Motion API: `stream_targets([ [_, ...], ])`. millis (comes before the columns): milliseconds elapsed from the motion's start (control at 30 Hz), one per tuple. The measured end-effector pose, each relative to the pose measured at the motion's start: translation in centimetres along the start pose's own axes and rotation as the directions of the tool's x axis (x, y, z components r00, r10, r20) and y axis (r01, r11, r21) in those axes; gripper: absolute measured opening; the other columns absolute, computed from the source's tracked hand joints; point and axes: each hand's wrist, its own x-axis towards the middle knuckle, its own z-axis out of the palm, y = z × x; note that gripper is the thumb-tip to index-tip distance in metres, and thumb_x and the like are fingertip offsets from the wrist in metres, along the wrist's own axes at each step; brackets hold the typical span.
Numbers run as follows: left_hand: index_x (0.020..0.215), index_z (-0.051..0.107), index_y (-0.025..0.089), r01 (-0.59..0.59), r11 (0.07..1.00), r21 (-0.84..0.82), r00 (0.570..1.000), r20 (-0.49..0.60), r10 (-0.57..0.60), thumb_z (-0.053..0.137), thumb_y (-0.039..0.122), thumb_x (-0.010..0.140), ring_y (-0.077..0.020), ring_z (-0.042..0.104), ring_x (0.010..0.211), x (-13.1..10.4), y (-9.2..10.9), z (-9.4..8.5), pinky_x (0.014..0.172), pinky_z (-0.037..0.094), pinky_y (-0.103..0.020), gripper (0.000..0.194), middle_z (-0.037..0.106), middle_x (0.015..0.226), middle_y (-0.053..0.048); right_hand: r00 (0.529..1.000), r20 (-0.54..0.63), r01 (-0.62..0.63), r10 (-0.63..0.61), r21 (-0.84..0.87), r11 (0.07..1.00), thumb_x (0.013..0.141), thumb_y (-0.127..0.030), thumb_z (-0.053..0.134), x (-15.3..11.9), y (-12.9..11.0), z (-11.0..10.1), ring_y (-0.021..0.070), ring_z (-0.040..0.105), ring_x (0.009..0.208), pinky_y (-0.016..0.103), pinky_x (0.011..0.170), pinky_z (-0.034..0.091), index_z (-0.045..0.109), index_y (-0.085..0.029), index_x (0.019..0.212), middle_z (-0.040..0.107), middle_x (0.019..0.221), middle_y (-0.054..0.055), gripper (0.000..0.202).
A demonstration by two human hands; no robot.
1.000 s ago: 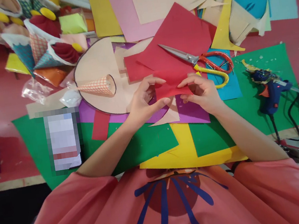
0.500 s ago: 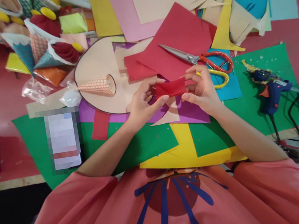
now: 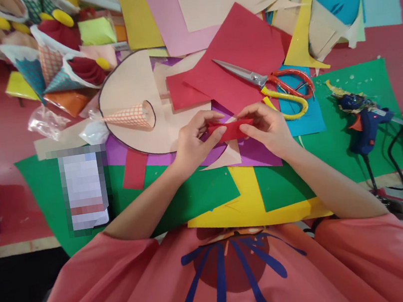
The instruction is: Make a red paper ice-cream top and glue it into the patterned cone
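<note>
"Right hand [image 3: 268,123] has come in closer to the left hand [image 3: 197,137], and the red strip [image 3: 234,131] between them is a flatter band than half a second ago."

"Which way does it lie?"

"Long axis left to right, nearly level, with one end toward each hand."

"And the grip?"

"Both hands pinch it: each thumb presses the near face, and the fingers curl round behind."

"Where is it?"

"In front of the person, over the purple sheet [image 3: 262,154] and a beige scrap [image 3: 234,152]. Whether it touches them I can't tell."

"What's it like?"

"Thin, smooth and matte, seemingly folded lengthwise, and much the same red as the big sheet [image 3: 235,47] beyond."

"Anything else close by?"

"Scissors [image 3: 259,80], their steel blades on that big sheet and pointing up and left, one handle loop red, the other yellow over a blue sheet [image 3: 313,121]. Off to the left, a slim checked cone [image 3: 128,117] on a beige panel [image 3: 129,83], tip leftward; the panel's curved edge is outlined in black."
</note>
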Motion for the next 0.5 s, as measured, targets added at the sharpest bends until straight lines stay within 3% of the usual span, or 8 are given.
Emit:
stream_targets([
  [167,0.098,0.063,0.018,0.012,0.999,0.046,1.0,0.007,-0.012,0.064,0.05,0.083,-0.012,0.066,0.084,0.0,-0.01,0.07,0.07,0.052,-0.022,0.035,0.069,0.093,-0.004,0.999,-0.012,0.03,-0.03,0.002,1.0,0.078,-0.047,0.071,0.02,-0.01,0.18,0.015,0.066,0.081,0.028,0.067,0.056,0.062,-0.022,0.088,0.068,0.088,0.001,0.028],
  [300,0.093,0.066,0.019,0.006,0.998,0.06,1.0,-0.012,-0.006,0.065,0.044,0.084,-0.0098,0.061,0.071,0.08,-0.12,0.03,0.059,0.045,-0.02,0.027,0.068,0.084,-0.001,0.999,0.002,0.034,-0.034,0.015,0.999,0.078,-0.046,0.072,-0.01,-0.07,0.26,0.0155,0.066,0.085,0.029,0.071,0.056,0.062,-0.022,0.089,0.068,0.09,0.002,0.028],
  [500,0.092,0.067,0.019,-0.004,1.0,0.027,1.0,-0.022,0.004,0.066,0.04,0.083,-0.0082,0.058,0.067,0.06,-0.08,0.04,0.058,0.044,-0.02,0.023,0.068,0.083,-0.001,0.998,0.03,-0.064,0.063,0.034,0.997,0.078,-0.049,0.071,0.11,-0.01,0.16,0.0144,0.066,0.079,0.026,0.064,0.055,0.063,-0.022,0.089,0.069,0.087,0.001,0.03],
])
